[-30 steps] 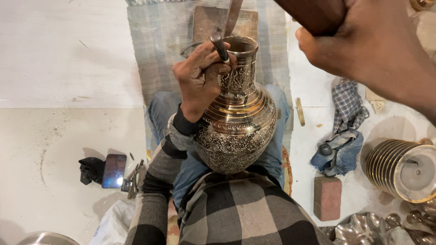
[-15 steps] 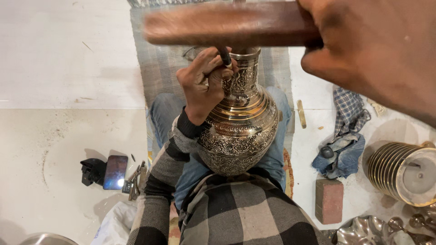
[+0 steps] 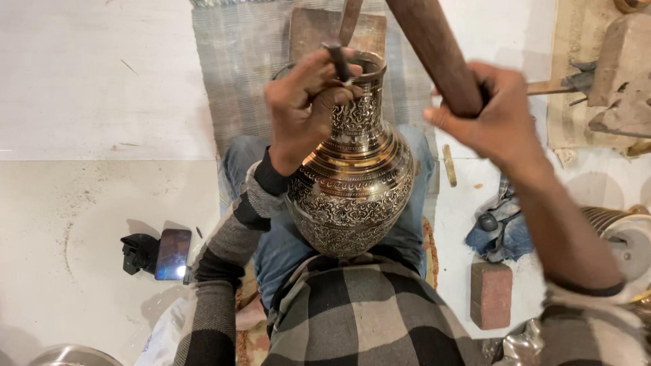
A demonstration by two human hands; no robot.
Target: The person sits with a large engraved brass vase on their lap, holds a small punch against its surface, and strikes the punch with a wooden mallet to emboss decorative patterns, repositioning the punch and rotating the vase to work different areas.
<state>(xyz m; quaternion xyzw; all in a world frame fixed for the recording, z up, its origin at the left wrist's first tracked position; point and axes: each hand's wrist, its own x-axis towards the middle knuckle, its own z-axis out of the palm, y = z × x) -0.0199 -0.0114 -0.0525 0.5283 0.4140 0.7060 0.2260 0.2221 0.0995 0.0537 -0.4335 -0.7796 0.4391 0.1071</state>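
The engraved brass vase [image 3: 352, 183] rests on the person's lap, between the knees, with its neck pointing away from the body. The left hand [image 3: 305, 108] is closed around a thin metal chisel [image 3: 337, 61], whose tip sits at the vase rim. The right hand [image 3: 495, 112] grips a thick wooden mallet [image 3: 434, 47], raised beside the vase. A red brick [image 3: 491, 295] lies on the floor near a blue cloth [image 3: 505, 234].

Engraved brass vase [image 3: 352, 196]: bulbous body, narrow neck, dense scrollwork bands, lying on my lap, mouth pointing away from me. Slim dark metal punch [image 3: 337, 61]: tip set against the vase rim. Wooden mallet handle [image 3: 434, 51]: brown, cylindrical, raised beside the neck.
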